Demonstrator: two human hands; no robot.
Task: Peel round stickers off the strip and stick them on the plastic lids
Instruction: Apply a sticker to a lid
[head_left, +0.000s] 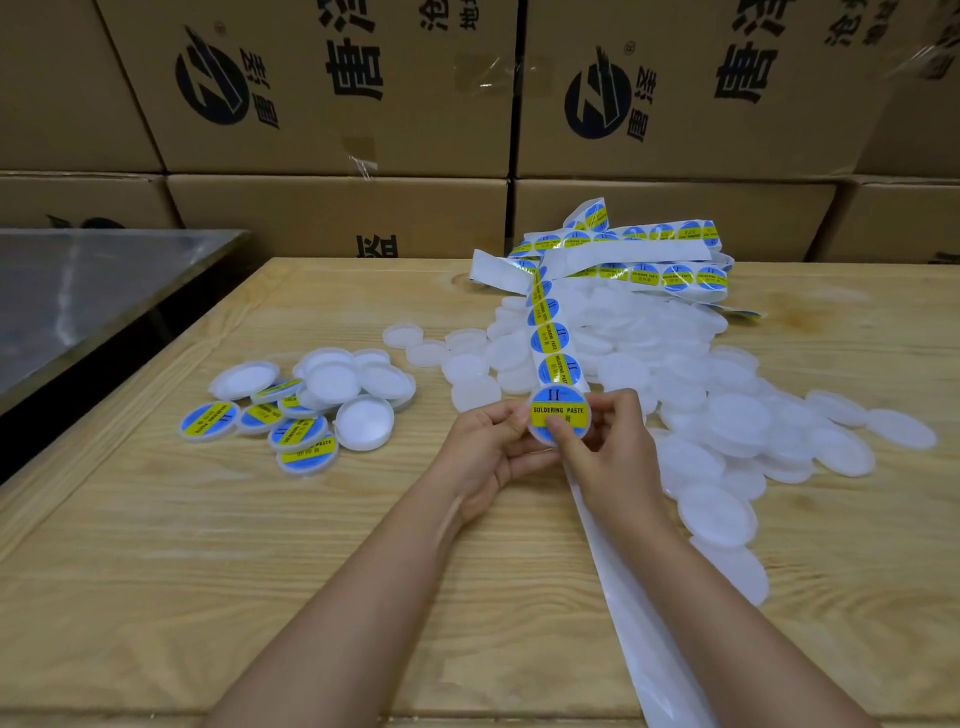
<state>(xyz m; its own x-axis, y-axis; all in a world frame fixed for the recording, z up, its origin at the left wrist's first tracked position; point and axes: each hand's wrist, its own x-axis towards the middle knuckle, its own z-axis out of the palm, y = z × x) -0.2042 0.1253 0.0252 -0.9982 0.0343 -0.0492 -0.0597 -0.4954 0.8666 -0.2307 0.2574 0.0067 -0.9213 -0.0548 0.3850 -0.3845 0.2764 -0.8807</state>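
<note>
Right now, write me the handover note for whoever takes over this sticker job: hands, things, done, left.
Left hand: holds the plastic lid by its left edge.
Right hand: holds the same lid, thumb pressing on the soldering paste sticker on it.
Sticker strip: runs from the tangle at the back of the wooden table to the hands; bare backing trails to the near edge.
Done: small pile of labelled lids at left.
Left: finish pressing this sticker, set the lid on that pile, then work through the big heap of blank lids at right.

wooden table (260, 545), stacked cardboard boxes (337, 93), steel surface (78, 291)
</note>
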